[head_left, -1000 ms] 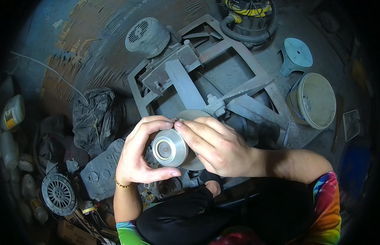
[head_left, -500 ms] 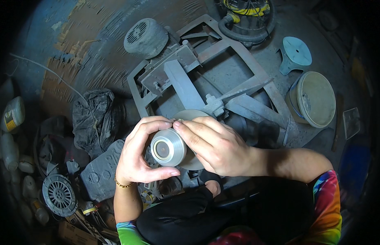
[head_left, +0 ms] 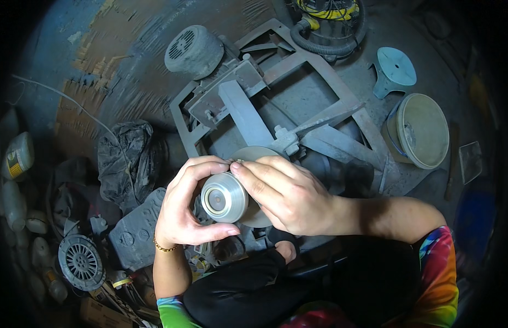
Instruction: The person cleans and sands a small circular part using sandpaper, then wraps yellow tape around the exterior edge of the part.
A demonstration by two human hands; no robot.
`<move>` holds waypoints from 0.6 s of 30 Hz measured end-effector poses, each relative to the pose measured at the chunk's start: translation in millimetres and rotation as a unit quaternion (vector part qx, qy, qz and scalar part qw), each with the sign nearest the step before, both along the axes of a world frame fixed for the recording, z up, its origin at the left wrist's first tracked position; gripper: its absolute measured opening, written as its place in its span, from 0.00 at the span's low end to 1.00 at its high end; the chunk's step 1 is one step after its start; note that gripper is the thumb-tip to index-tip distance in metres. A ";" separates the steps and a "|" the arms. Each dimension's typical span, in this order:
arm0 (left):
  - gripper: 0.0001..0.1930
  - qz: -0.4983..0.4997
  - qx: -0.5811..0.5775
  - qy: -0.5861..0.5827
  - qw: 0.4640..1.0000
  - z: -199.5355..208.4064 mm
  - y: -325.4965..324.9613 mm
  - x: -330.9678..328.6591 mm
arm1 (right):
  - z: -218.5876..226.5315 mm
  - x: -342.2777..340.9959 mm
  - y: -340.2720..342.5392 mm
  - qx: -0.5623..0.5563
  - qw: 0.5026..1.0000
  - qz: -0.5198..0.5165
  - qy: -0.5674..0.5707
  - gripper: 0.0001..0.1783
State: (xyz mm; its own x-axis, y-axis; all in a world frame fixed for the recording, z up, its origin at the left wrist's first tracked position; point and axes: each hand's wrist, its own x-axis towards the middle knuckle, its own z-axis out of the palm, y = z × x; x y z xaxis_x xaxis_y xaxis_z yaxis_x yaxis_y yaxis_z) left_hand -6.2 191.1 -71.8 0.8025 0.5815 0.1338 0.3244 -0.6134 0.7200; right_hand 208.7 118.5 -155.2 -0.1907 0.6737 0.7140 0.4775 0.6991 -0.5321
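In the middle, a silver, stepped round metal piece (head_left: 225,198) with a pale ring and dark centre sits in front of a grey disc (head_left: 257,217). My left hand (head_left: 180,205) curves around its left side, thumb below and fingers over the top. My right hand (head_left: 292,197) reaches across the disc from the right, its fingers pressed together. The fingertips of both hands meet just above the silver piece on a small thing (head_left: 237,160), mostly covered and too small to name.
Beyond the hands stands a dusty metal frame (head_left: 319,76) carrying an electric motor (head_left: 195,52). On the right are a light-blue stool (head_left: 396,68) and a pale bucket (head_left: 429,131). A black bag (head_left: 125,158), a finned round cover (head_left: 81,261) and several bottles crowd the left.
Both hands keep nearly the same place and grip at the silver piece. The view has shifted very slightly.
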 end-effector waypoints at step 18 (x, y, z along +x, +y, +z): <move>0.45 -0.003 -0.006 0.010 1.000 3.2 1.6 -1.9 | -0.7 -5.8 0.1 -0.002 1.000 -0.009 0.030 0.29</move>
